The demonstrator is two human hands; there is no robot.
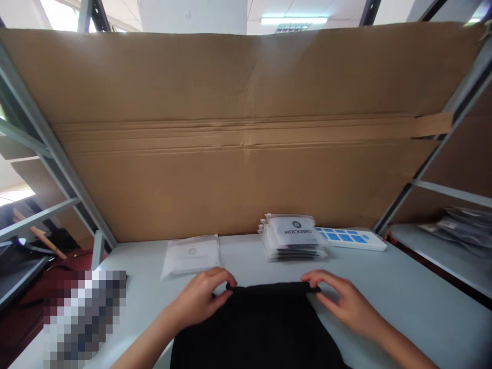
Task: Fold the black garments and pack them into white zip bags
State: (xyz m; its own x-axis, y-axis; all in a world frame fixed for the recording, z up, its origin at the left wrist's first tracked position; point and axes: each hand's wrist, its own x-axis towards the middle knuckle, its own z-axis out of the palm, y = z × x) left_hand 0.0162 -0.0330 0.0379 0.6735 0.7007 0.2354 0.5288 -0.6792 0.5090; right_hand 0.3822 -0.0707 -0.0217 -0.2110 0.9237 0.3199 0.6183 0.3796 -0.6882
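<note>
A black folded garment [255,328] lies at 6 o'clock on the worktop [415,292], its long axis running toward the person; the left hand [200,300] pinches its near-left top corner, while the right hand [342,302] rests curved on the opposite corner, its grip hard to confirm. At 12 o'clock stands a stack of packets [292,238] labelled "ROCKBRO", possibly with further letters, flanked by a white packet [191,256] at 11 o'clock and a blue-printed white card [353,239] at 1 o'clock.

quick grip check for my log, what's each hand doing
Left hand: closed, pinching the edge of the black fabric.
Right hand: closed, pinching the other corner.
</note>
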